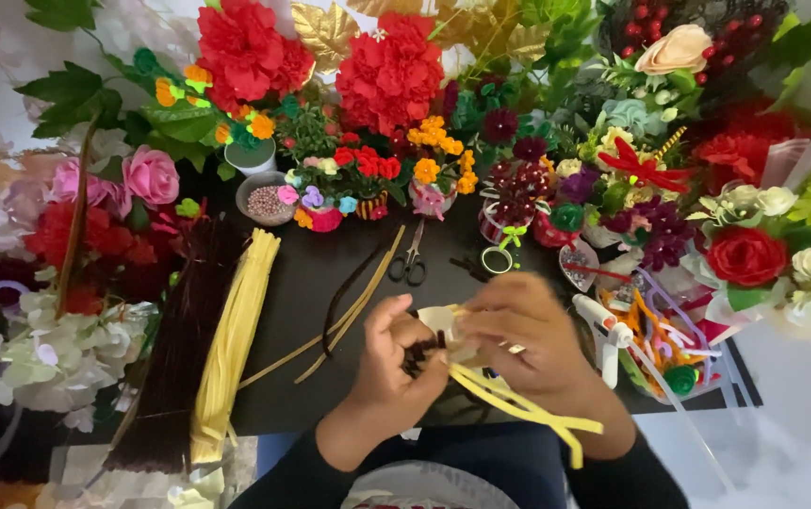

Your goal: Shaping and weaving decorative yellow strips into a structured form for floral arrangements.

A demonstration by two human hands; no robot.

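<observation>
Your left hand [396,363] and right hand [523,330] are bare; a ring sits on one right finger; dark long sleeves [278,481] cover both your forearms down to the wrists.

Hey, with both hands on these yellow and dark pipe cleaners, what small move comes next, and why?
Probably wrap the yellow pipe cleaners one more turn round the dark piece: the left hand pinches that dark piece, the right hand covers the joint, and long yellow ends trail loose toward the lap.
</observation>
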